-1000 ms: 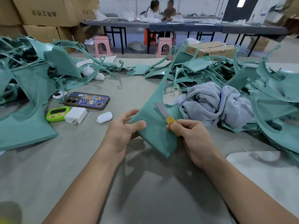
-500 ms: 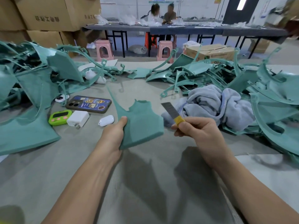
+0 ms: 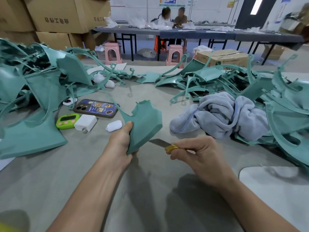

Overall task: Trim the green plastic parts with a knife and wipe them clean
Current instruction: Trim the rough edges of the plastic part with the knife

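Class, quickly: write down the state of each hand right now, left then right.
Left hand: closed, gripping the green plastic part.
Right hand: closed, pinching the knife by its yellow handle.

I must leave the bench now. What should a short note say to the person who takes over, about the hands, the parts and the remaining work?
Left hand grips one green part by its lower corner, above the table.
Right hand holds the knife, blade pointing at the part's lower edge; contact unclear.
Towel lies bunched on the table to the right, in no hand.
More parts lie in a left heap and a right heap.
Done: cannot tell which parts are finished.
Left: trim this part, wipe it, then the heaps.
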A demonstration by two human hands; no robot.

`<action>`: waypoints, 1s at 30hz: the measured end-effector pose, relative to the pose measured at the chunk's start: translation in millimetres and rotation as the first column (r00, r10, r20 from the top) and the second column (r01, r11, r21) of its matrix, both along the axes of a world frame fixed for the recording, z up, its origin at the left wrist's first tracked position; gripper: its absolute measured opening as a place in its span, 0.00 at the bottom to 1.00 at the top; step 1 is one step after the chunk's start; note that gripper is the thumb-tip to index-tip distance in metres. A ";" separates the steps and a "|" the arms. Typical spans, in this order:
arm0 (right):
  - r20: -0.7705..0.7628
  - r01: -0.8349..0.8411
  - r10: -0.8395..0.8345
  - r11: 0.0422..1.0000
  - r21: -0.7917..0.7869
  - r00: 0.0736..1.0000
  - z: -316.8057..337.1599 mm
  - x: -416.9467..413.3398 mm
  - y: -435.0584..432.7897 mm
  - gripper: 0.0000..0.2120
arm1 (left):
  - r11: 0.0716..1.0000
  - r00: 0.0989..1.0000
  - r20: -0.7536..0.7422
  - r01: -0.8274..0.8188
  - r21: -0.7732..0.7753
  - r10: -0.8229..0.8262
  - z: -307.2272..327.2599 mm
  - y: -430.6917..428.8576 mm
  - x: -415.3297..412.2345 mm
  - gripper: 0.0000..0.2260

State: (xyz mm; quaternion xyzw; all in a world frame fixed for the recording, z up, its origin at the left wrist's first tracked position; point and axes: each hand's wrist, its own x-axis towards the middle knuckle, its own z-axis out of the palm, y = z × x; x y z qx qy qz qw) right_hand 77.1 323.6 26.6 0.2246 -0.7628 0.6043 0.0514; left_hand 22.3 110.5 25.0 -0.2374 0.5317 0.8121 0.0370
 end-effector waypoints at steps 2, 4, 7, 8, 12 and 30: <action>0.021 -0.004 0.006 0.996 -0.084 1.000 1.8 -0.9 -1.3 0.06 | 1.000 1.000 -0.008 0.017 0.010 -0.017 0.0 1.6 1.5 0.09; 0.019 0.035 -0.032 0.992 -0.120 0.999 2.5 -4.2 0.2 0.04 | 0.999 0.998 -0.046 0.036 0.037 -0.034 0.3 5.2 3.1 0.09; 0.020 0.142 -0.141 0.986 -0.087 0.990 -3.1 -9.7 3.5 0.07 | 1.000 0.998 -0.061 0.016 0.021 -0.015 -0.4 4.5 1.3 0.09; 0.025 0.169 -0.168 0.981 -0.093 0.985 -4.4 -10.8 3.8 0.07 | 1.000 0.998 -0.065 -0.004 0.018 0.005 -0.3 1.7 0.0 0.09; 0.056 0.102 -0.095 0.982 -0.156 0.994 -0.2 -10.7 5.9 0.04 | 1.000 0.997 -0.079 -0.025 -0.008 0.024 -0.7 -5.9 -1.7 0.06; 0.283 0.192 -0.259 0.951 0.245 0.924 -7.1 -20.2 16.3 0.10 | 0.982 0.991 -0.124 0.022 -0.185 -0.045 -6.7 -14.8 -5.1 0.08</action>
